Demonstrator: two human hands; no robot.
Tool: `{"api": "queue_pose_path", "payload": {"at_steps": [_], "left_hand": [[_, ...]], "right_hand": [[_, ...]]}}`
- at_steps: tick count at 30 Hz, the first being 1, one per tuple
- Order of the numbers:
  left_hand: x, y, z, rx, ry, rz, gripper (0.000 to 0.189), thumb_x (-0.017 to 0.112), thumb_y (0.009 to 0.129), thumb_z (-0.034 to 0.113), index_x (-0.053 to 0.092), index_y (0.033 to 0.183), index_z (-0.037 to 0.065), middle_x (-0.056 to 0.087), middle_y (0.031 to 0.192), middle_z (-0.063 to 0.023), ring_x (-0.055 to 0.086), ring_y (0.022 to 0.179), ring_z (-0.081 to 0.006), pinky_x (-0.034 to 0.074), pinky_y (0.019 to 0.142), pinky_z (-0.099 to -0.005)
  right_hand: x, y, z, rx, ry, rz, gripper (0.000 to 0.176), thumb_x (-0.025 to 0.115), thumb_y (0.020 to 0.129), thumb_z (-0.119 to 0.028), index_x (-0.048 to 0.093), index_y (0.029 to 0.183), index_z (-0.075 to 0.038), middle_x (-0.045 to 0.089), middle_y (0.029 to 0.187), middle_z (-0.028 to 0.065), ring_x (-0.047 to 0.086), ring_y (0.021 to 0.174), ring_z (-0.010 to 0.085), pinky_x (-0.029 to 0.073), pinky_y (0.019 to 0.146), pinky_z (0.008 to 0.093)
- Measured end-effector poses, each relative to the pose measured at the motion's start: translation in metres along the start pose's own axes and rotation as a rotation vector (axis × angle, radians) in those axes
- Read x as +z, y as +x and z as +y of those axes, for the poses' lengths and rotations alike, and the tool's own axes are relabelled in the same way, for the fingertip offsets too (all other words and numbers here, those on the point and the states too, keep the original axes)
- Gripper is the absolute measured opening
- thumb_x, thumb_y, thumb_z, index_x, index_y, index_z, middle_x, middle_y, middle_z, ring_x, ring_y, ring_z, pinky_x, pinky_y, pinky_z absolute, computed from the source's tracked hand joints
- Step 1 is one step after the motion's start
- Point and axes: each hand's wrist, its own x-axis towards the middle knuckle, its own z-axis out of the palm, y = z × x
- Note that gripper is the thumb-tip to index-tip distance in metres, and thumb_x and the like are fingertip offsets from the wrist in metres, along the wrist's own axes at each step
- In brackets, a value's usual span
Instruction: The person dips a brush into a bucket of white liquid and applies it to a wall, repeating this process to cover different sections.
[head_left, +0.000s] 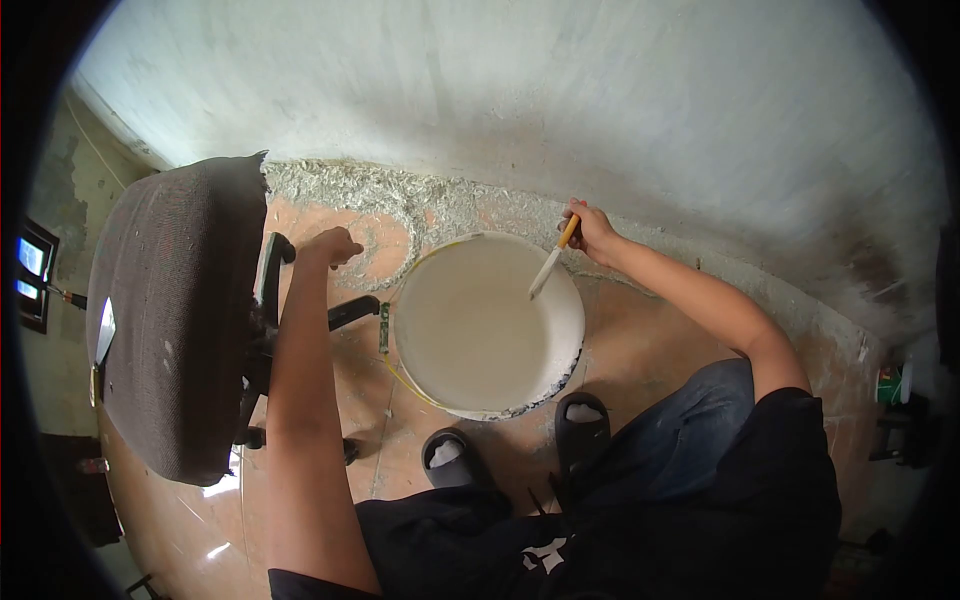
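Note:
My right hand (590, 232) grips a yellow-handled paintbrush (556, 258), its pale lower end slanting down over the bucket's right side. Below it, a large round bucket (568, 345) holds greyish-white liquid (475, 320). Streaks of the same pale stuff coat its inner wall, and a wire handle with a green grip (384, 328) hangs at its left. My left hand (335, 246) is out to the left of the bucket, near the chair's black frame. Its fingers are curled in, with nothing visible in them.
A grey cushioned chair (180, 320) stands at the left, with a scraper (104, 335) lying on it. Pale flakes and debris (350, 190) line the floor along the wall (480, 90). My slippered feet (582, 425) are close to the bucket on the tiled floor (400, 440).

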Motion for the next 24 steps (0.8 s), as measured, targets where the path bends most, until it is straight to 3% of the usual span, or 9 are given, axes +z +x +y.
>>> {"api": "queue_pose_path", "payload": {"at_steps": [4,6,10,12,17,20,21,22,24], "left_hand": [[0.001,0.004,-0.003,-0.006,-0.002,-0.001,0.042,0.058,0.081,0.038,0.068,0.09,-0.001,0.069,0.086,-0.0124,0.067,0.078,-0.0255,0.051,0.076,-0.0395],[0.0,0.007,-0.004,0.031,0.016,-0.039,0.041,0.057,0.084,0.039,0.062,0.091,-0.001,0.066,0.08,-0.0097,0.063,0.066,-0.0205,0.051,0.059,-0.0358],[0.0,0.002,-0.001,0.029,0.023,-0.014,0.041,0.057,0.085,0.039,0.062,0.09,-0.001,0.066,0.08,-0.01,0.064,0.067,-0.0206,0.051,0.06,-0.0361],[0.0,-0.001,0.002,0.002,-0.002,0.024,0.044,0.059,0.082,0.039,0.067,0.09,-0.004,0.068,0.084,-0.0142,0.067,0.075,-0.0261,0.052,0.074,-0.0394],[0.023,0.051,-0.031,0.024,0.072,-0.031,0.044,0.056,0.086,0.043,0.064,0.087,-0.001,0.066,0.08,-0.0112,0.061,0.065,-0.0252,0.05,0.059,-0.0418],[0.036,0.061,-0.033,0.119,0.012,0.03,0.044,0.058,0.084,0.046,0.064,0.079,0.003,0.062,0.067,-0.0076,0.057,0.058,-0.0213,0.047,0.057,-0.0392],[0.032,0.053,-0.025,0.05,0.022,-0.004,0.048,0.059,0.082,0.045,0.067,0.094,-0.001,0.068,0.09,-0.014,0.065,0.079,-0.0287,0.05,0.074,-0.0432],[0.052,0.111,-0.056,0.018,-0.008,-0.058,0.044,0.061,0.083,0.046,0.066,0.082,0.003,0.066,0.073,-0.0082,0.062,0.062,-0.0221,0.05,0.06,-0.0402],[0.036,0.062,-0.022,0.016,0.054,0.003,0.052,0.062,0.08,0.047,0.067,0.092,-0.003,0.068,0.089,-0.0154,0.066,0.074,-0.0278,0.052,0.071,-0.0424]], "right_hand": [[-0.002,-0.001,0.002,0.038,0.053,0.007,0.034,0.043,0.096,-0.041,0.049,0.089,-0.009,0.054,0.074,0.0049,0.046,0.058,0.0138,0.039,0.052,0.027],[-0.003,-0.001,0.002,0.037,0.056,0.0,0.034,0.042,0.096,-0.041,0.049,0.089,-0.009,0.054,0.074,0.005,0.046,0.058,0.0139,0.039,0.052,0.027],[-0.003,-0.001,0.001,0.035,0.082,-0.007,0.032,0.04,0.097,-0.038,0.047,0.09,-0.008,0.056,0.072,0.0069,0.047,0.055,0.0148,0.041,0.05,0.0277],[0.0,-0.003,-0.001,0.034,0.094,-0.002,0.031,0.04,0.097,-0.038,0.047,0.09,-0.008,0.056,0.072,0.0069,0.047,0.056,0.0149,0.042,0.051,0.0275],[0.017,0.001,0.002,-0.042,0.291,-0.014,0.035,0.041,0.096,-0.04,0.05,0.085,-0.008,0.052,0.071,0.0034,0.051,0.067,0.0139,0.041,0.065,0.0264],[0.012,0.01,0.018,-0.056,0.025,-0.03,0.036,0.04,0.094,-0.043,0.051,0.075,-0.015,0.051,0.063,0.001,0.051,0.058,0.0142,0.04,0.05,0.0297],[0.011,0.011,0.021,-0.071,-0.011,-0.035,0.036,0.04,0.094,-0.043,0.051,0.074,-0.015,0.051,0.062,0.0015,0.051,0.056,0.014,0.039,0.048,0.0289],[0.013,0.008,0.017,-0.046,0.033,-0.025,0.037,0.042,0.094,-0.044,0.052,0.076,-0.013,0.052,0.061,0.0026,0.049,0.053,0.0138,0.037,0.046,0.0283],[0.012,0.003,0.005,-0.044,0.066,-0.07,0.04,0.047,0.093,-0.047,0.053,0.079,-0.01,0.051,0.061,0.003,0.047,0.051,0.0129,0.035,0.046,0.027]]}}
